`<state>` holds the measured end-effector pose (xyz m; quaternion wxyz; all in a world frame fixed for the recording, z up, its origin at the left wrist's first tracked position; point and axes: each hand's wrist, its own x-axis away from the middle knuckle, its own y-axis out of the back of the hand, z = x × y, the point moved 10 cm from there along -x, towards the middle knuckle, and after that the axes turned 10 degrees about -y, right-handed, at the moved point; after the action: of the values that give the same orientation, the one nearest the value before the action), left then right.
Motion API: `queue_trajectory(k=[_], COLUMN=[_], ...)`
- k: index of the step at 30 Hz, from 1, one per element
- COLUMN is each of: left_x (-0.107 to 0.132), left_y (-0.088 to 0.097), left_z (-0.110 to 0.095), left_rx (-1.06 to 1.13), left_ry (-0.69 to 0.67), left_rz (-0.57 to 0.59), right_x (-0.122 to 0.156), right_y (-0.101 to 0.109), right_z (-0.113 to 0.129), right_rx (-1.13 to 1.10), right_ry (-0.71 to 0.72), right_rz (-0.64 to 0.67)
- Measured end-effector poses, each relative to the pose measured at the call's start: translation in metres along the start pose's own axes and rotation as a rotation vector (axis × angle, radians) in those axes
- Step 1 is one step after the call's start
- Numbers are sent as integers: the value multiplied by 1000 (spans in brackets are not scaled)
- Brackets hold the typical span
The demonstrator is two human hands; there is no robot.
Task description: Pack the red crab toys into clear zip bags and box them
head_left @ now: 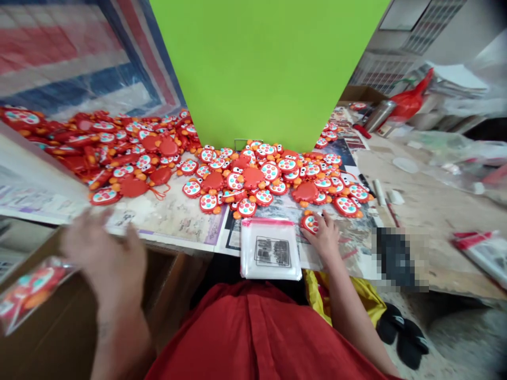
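My right hand (325, 237) is closed around a red animal-shaped toy (310, 224) with orange feet and coloured dots on a white panel, low over the table. Beside it, at the table's front edge, lies a stack of clear plastic bags (271, 250) with a pink top strip and black print. My left hand (106, 253), smeared by motion, is over a cardboard box (51, 338) with its fingers apart. Just left of that hand, above the box, is a bagged toy (34, 295) of the same kind; it looks to be out of the fingers' grip.
Loose red toys (253, 177) are heaped along the table, with a larger pile (119, 142) at left. A tall green panel (269, 68) stands behind them. To the right are a metal flask (381, 116), a red plastic bag (412, 100) and more packing bags (485, 253).
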<state>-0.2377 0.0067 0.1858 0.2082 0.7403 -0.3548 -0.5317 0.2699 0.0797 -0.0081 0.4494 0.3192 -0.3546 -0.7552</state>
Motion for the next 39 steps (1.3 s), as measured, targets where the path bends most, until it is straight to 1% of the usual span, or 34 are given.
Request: queue_trajectory(k=[1, 3, 4, 5, 6, 7, 8, 9, 11, 14, 17, 19, 23, 26, 30, 34, 37, 39], left_x=[0, 11, 21, 33, 46, 57, 66, 74, 83, 88, 92, 95, 100, 101, 100, 96, 98, 101], left_y=[-24, -92, -124, -152, -175, -193, -208, -221, -238, -252, -259, -261, -261, -261, -264, -267, -267, -266], left_z=[-25, -80, -107, -132, -155, -174, -188, -198, -206, -207, -207, -208, -209, -208, -211, -215, -217, -216], left_rx=[6, 183, 262, 321, 354, 367, 358, 327, 232, 112, 79, 83, 119, 131, 123, 146, 187, 246], left_ry=[-97, -283, -352, -412, -466, -513, -548, -559, -550, -534, -551, -573, -609, -607, -613, -609, -626, -614], left_rz=[53, 297, 427, 532, 612, 662, 700, 718, 716, 681, 683, 691, 674, 661, 692, 727, 720, 698], right_x=[0, -3, -5, -6, -8, -9, -9, -10, -10, -4, 3, 4, 5, 8, 10, 12, 13, 14], right_y=[3, 12, 18, 24, 28, 30, 32, 34, 35, 27, 18, 17, 20, 18, 16, 15, 14, 15], right_z=[1, -1, -6, -15, -23, -31, -35, -38, -38, -35, -20, -5, 27, 43, 47, 41, 34, 29], right_rx=[-80, -288, -445, -627, -805, -954, -1079, -1180, -1329, -1516, -1506, -1465, -1333, -1261, -1227, -1188, -1160, -1122], right_ry=[9, -12, -61, -130, -207, -273, -322, -352, -393, -489, -517, -468, -305, -231, -194, -199, -216, -213], right_rz=[-12, -35, -42, -46, -51, -53, -49, -31, 5, 64, 139, 175, 268, 355, 397, 398, 409, 428])
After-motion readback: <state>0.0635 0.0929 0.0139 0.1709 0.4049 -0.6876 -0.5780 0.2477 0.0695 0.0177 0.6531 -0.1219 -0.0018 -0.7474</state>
